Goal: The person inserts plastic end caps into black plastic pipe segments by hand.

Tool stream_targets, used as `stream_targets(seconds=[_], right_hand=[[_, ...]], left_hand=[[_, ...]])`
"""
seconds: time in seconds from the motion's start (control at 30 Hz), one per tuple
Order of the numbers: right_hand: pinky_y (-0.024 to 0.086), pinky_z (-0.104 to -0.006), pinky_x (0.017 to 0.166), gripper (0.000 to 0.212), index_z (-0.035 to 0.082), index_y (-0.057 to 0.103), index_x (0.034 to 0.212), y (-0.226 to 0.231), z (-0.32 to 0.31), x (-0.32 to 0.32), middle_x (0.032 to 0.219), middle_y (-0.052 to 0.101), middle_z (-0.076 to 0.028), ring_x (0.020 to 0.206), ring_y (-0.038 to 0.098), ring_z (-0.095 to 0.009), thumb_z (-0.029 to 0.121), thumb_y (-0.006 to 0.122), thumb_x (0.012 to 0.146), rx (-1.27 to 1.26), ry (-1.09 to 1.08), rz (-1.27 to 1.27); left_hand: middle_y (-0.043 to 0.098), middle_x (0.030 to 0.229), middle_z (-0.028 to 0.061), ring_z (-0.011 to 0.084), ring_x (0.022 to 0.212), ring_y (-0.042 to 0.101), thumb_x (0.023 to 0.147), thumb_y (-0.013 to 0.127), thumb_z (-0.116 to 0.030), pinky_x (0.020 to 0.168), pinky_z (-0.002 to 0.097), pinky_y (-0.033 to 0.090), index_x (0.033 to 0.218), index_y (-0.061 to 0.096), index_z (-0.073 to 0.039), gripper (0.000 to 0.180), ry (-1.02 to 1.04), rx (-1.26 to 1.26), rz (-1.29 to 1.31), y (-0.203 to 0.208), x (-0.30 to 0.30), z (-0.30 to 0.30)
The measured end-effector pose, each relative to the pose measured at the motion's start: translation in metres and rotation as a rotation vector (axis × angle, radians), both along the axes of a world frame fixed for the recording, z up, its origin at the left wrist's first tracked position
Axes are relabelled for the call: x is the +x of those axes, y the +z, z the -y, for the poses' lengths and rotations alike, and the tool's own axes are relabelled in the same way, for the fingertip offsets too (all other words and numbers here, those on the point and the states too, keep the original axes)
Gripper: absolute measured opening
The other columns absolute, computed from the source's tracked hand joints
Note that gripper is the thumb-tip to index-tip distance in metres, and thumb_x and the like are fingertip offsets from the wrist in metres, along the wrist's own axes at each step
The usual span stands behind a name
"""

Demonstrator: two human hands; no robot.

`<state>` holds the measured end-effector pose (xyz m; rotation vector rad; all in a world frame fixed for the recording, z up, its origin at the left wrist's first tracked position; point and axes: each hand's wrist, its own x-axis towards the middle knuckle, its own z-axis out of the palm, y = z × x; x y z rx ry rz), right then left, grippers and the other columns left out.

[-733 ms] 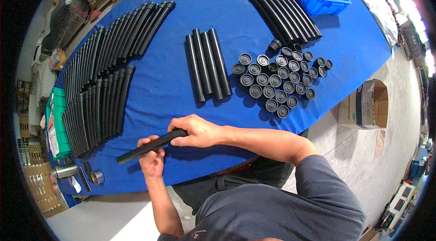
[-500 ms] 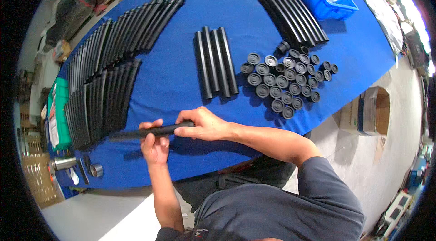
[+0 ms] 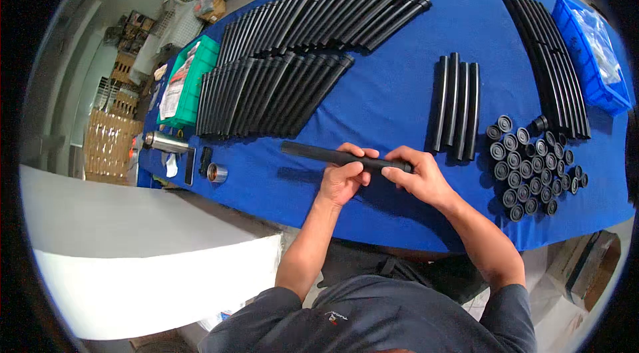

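A single black tube lies across both hands above the blue cloth, its bare end pointing left. My left hand is closed around its middle, thumb on top. At the right end, the fingers and thumb of my right hand grip the tube; whether a cap sits in that end is hard to see. To the right of the hands is a cluster of round black caps with ringed faces. Several loose black tubes lie side by side beyond my right hand.
Rows of black tubes with wider ends cover the far left. More tubes lie by a blue crate at far right. A green crate, a metal flask and a tape roll are near the left edge.
The view has swung left, so the table's contents appear farther right. Both hands still hold the tube, and my right hand stays at its right end.
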<state>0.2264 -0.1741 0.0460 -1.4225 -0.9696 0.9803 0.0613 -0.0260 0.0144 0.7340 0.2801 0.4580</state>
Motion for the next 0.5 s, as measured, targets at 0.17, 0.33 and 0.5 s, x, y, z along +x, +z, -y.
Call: stream_targets(seconds=[0.17, 0.33, 0.5], right_hand=[[0.048, -0.0356, 0.063, 0.033, -0.001, 0.062, 0.105, 0.0, -0.004, -0.006, 0.078, 0.06, -0.013, 0.071, 0.062, -0.023, 0.023, 0.072, 0.085, 0.367, -0.164, 0.482], [0.05, -0.0403, 0.072, 0.041, -0.001, 0.058, 0.11, 0.003, -0.003, -0.001, 0.097, 0.06, -0.018, 0.087, 0.062, -0.034, 0.02, 0.077, 0.08, -0.172, 0.088, 0.054], [0.049, -0.0358, 0.064, 0.034, -0.002, 0.062, 0.104, -0.005, -0.005, -0.007, 0.079, 0.062, -0.014, 0.071, 0.063, -0.021, 0.022, 0.074, 0.084, 0.362, -0.128, 0.537]], left_hand=[[0.067, 0.112, 0.0191, 0.0209, 0.068, 0.067, 0.082, 0.074, -0.006, 0.057, 0.0303, 0.057, 0.106, 0.064, -0.009, 0.027, 0.044, -0.028, -0.003, 0.0, -0.001, -0.003], [0.067, 0.112, 0.0196, 0.0218, 0.07, 0.068, 0.082, 0.074, -0.006, 0.059, 0.0312, 0.058, 0.107, 0.064, -0.009, 0.027, 0.025, -0.076, 0.014, -0.001, -0.002, -0.005], [0.066, 0.114, 0.0206, 0.0228, 0.071, 0.069, 0.083, 0.074, -0.006, 0.061, 0.0318, 0.06, 0.108, 0.064, -0.008, 0.028, 0.041, -0.082, -0.003, -0.001, -0.001, -0.003]])
